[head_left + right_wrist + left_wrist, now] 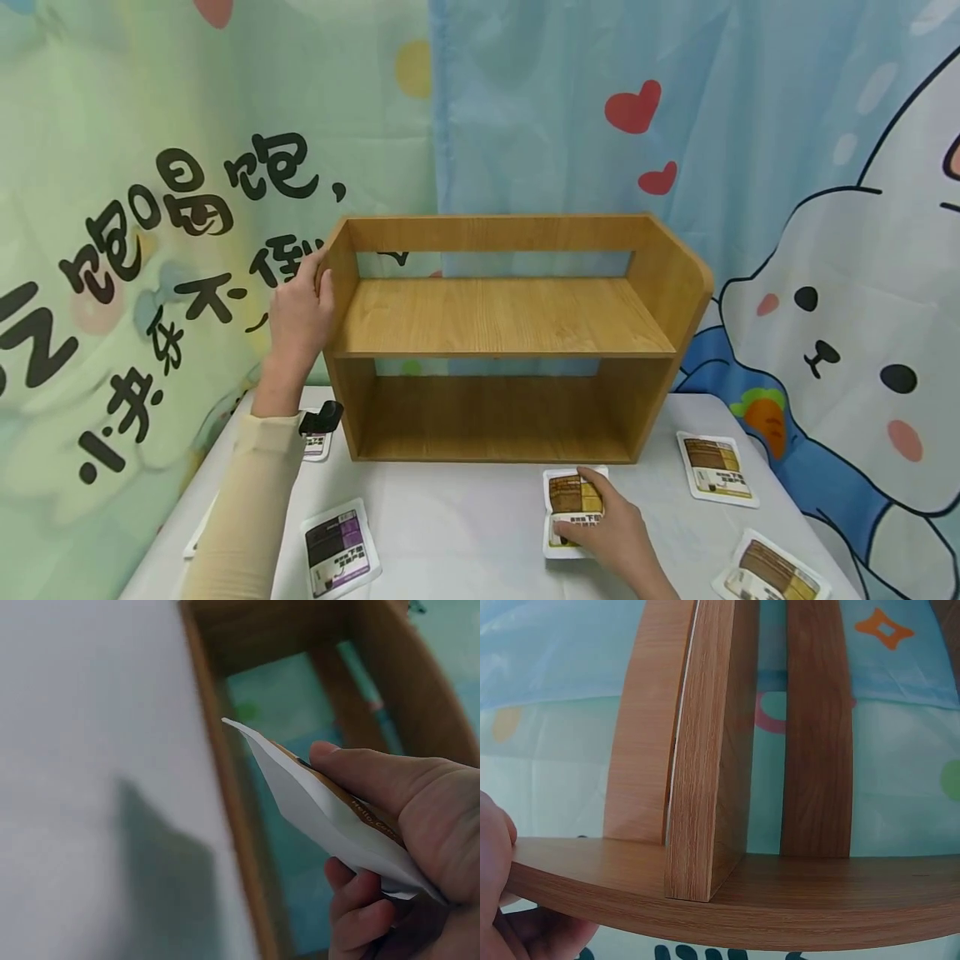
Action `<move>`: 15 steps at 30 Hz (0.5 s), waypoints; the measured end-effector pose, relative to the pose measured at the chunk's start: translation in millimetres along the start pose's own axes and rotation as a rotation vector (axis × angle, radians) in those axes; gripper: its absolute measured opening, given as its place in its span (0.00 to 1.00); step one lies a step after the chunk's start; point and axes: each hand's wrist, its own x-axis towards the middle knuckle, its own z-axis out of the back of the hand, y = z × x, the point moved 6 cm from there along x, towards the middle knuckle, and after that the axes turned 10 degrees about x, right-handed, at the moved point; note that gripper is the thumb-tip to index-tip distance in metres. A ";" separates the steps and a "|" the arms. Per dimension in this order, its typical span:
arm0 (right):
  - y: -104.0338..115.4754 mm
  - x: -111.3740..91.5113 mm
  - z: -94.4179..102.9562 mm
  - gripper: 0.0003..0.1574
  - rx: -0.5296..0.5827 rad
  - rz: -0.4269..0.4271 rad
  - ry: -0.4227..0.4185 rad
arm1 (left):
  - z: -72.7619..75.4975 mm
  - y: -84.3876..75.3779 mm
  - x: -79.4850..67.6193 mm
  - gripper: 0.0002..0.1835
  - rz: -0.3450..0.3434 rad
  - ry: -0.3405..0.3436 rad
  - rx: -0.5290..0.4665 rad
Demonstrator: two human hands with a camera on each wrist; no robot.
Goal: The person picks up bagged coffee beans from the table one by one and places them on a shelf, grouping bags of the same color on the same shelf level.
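A two-tier wooden shelf (502,317) stands at the back of the table. My left hand (302,312) grips the upper edge of its left side panel. In the left wrist view the fingers (551,930) wrap round that panel (727,919). My right hand (618,533) holds a flat white packet (562,492) with a brown and yellow print, raised off the table just in front of the shelf. The right wrist view shows the packet (322,814) side-on, pinched between thumb and curled fingers; its shadow falls on the tabletop.
Two brown-printed packets (717,468) (772,571) lie at the right of the white table (450,533). A purple and black packet (341,550) lies front left; another (317,446) is partly hidden behind my left forearm. Printed curtains (525,108) hang behind the shelf.
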 end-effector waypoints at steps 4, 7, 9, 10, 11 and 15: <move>25.8 -9.1 7.1 0.64 -0.008 0.056 -0.008 | 0.3 -2.0 -1.6 0.18 0.000 -0.002 0.002; 47.1 -15.9 11.5 0.62 0.003 0.118 -0.022 | -0.2 -1.6 -2.5 0.18 0.003 -0.009 0.003; 62.4 -20.2 14.8 0.60 0.015 0.167 -0.037 | -0.3 -1.7 -2.7 0.18 0.006 -0.013 0.004; 70.1 -22.1 16.2 0.59 0.021 0.191 -0.044 | 0.0 -2.0 -2.6 0.18 0.008 -0.015 0.004; 77.6 -24.0 17.6 0.58 0.030 0.220 -0.053 | 0.0 -2.1 -2.5 0.18 0.012 -0.015 0.005; 106.2 -29.5 23.3 0.56 0.064 0.334 -0.072 | 1.0 -2.9 -2.8 0.18 0.026 -0.021 0.004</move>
